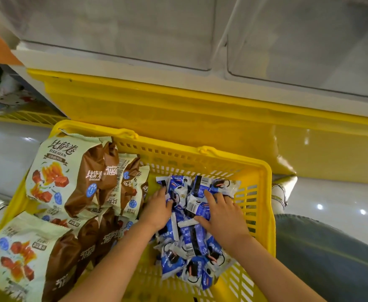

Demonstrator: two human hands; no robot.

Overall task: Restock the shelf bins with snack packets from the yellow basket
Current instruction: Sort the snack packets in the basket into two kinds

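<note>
Blue snack packets (195, 238) lie under the spread right hand (224, 216) and left hand (157, 209), fingers buried, grip unclear; loose scooping may drop some.

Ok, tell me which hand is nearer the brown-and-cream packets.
Left. The left hand lies on the blue packets right beside the brown-and-cream packets; the right hand lies farther over, toward the right wall of the yellow basket.

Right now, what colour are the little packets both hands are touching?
The little packets are blue and white, seen best in the head view.
</note>
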